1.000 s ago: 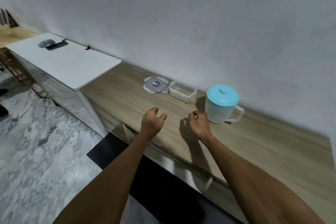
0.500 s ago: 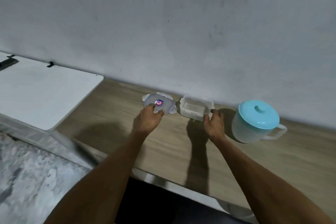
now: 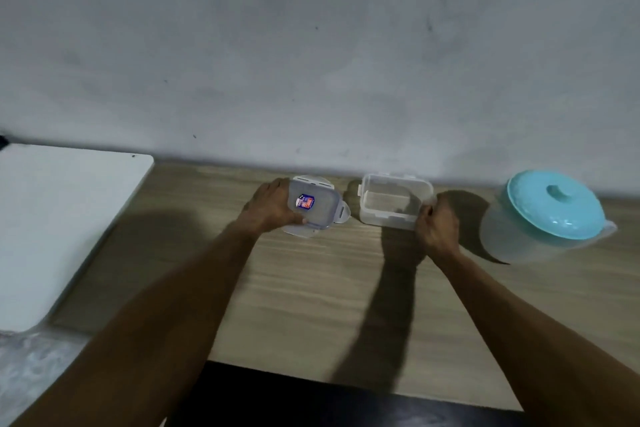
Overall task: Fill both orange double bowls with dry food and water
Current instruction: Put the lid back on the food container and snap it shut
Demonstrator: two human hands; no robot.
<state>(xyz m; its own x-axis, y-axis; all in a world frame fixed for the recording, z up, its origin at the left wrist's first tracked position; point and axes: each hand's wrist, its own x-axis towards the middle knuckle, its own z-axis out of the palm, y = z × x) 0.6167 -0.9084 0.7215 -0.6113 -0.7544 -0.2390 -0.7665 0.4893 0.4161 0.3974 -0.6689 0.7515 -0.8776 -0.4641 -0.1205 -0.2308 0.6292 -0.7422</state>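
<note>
Clear rectangular plastic container (image 3: 384,218): lidless, at the back of the wood-grain desk (image 3: 311,288), close to the grey wall (image 3: 311,45). It sits between the translucent snap-flap lid (image 3: 322,210) on its left and the translucent plastic jug (image 3: 512,243) on its right, and touches neither. What is inside cannot be made out.
Right hand (image 3: 438,224): the grip is closed on the container's near right corner, with the fingers curled over the rim there. The forearm reaches in from the lower right.
Left hand (image 3: 272,208): the grip is closed on the left side of the lid, the thumb lying along its near edge and the fingers wrapped behind its far left edge.
Lid: just left of the container, top face up, with a small blue and red sticker (image 3: 305,201) on it. Flaps stick out at the far, right and near edges. Whether it rests on the desk or is raised off it cannot be told.
Jug: stands well right of the container and near the wall. It is capped with a round turquoise cover (image 3: 554,208) that has a knob in the middle, and neither hand touches it.
White panel (image 3: 52,218): lies flat at the left end of the desk, well apart from the lid.
Floor (image 3: 20,374): pale and mottled, seen at the lower left.
</note>
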